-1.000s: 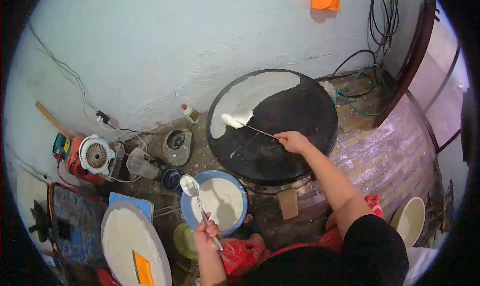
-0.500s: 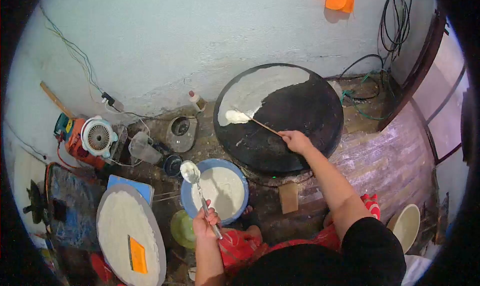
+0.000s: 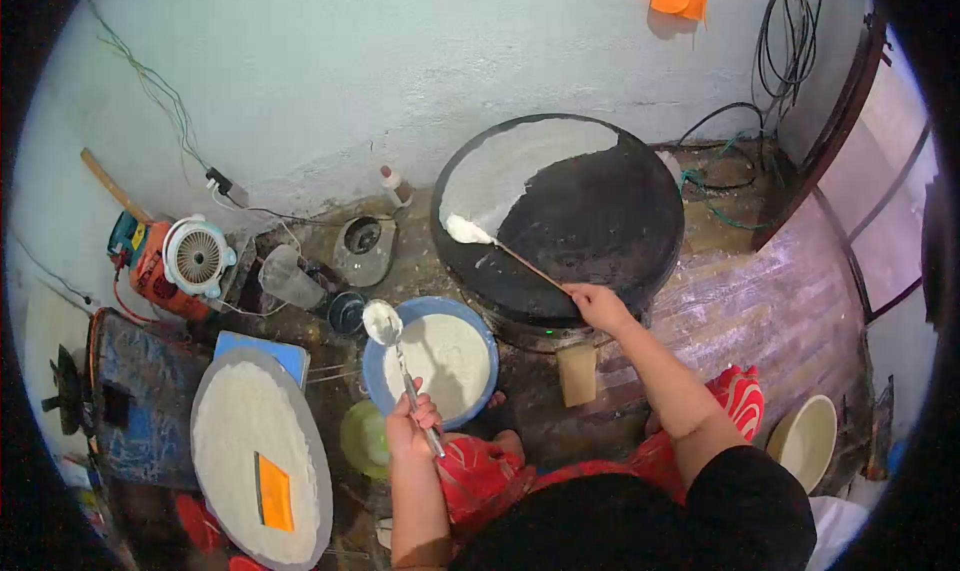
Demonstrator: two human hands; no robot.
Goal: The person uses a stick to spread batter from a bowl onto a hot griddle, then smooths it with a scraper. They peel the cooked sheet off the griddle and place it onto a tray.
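Note:
My right hand grips the thin wooden handle of a batter spreader, whose head is buried in a white lump of batter. That lump rests at the left side of a large round black griddle. A thin pale layer of batter coats the griddle's upper left part. My left hand is closed around the metal handle of a ladle. The ladle's bowl, smeared with white batter, is held over the left rim of a blue basin of batter.
At lower left, an oval board bears stacked pale sheets and an orange scraper. A small fan, a clear jug and a bottle stand near the wall. A green bowl is beside the basin; a cream bucket stands right.
The spreader and the batter lump have shifted slightly left on the griddle, with my right hand lower along the near edge. My left hand still holds the ladle. The view has tilted slightly.

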